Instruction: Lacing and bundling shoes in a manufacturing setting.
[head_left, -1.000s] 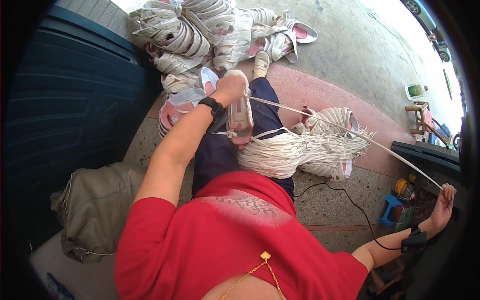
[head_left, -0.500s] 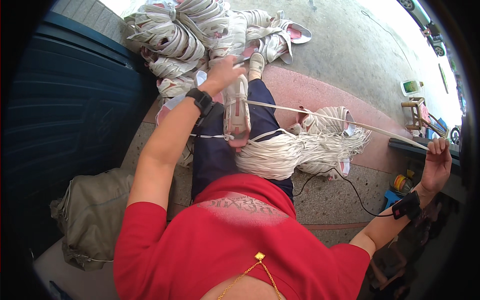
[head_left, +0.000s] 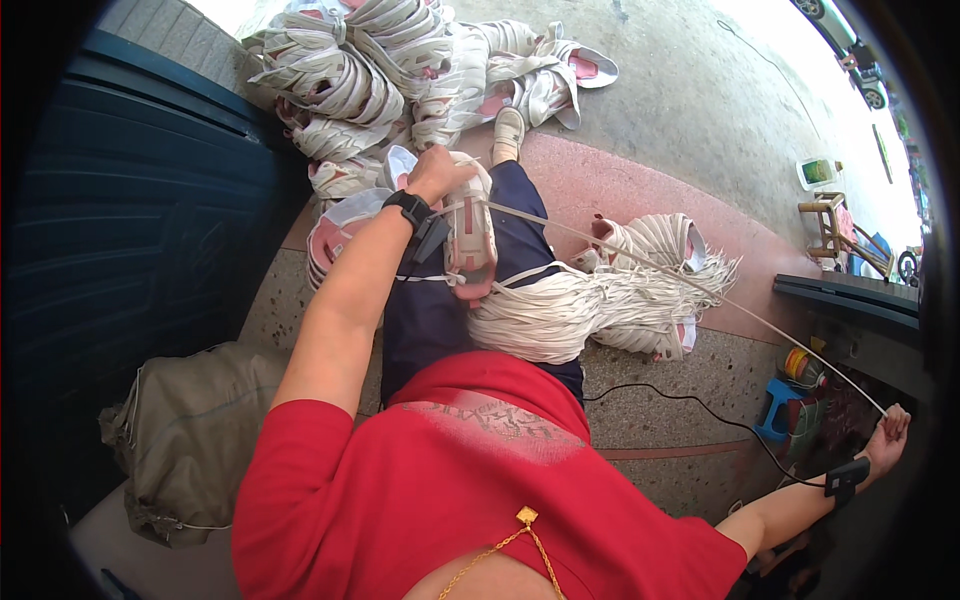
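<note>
A white and pink shoe upper [head_left: 470, 240] lies lengthwise over my legs. At its far end is my left hand [head_left: 442, 174], fingers curled down and closed on the upper. One long white shoelace [head_left: 660, 267] runs tight from the upper's side out to the far right. Its end is pinched in my right hand [head_left: 887, 438], held low with the arm stretched out. Beside the upper, a thick bundle of white shoelaces [head_left: 540, 315] drapes across my right thigh. A short lace end pokes out left of the upper.
Stacked shoe uppers [head_left: 340, 80] are heaped at the far left, near a dark blue metal door [head_left: 150, 260]. More uppers [head_left: 655, 240] lie right of my legs. A grey-brown sack [head_left: 200, 430] sits at left. A bamboo stool [head_left: 830, 225] and a blue plastic stool [head_left: 775, 410] stand at right.
My right hand has moved down and outward, drawing the shoelace farther out. My left hand has come down from above the upper's far end and closed on it.
</note>
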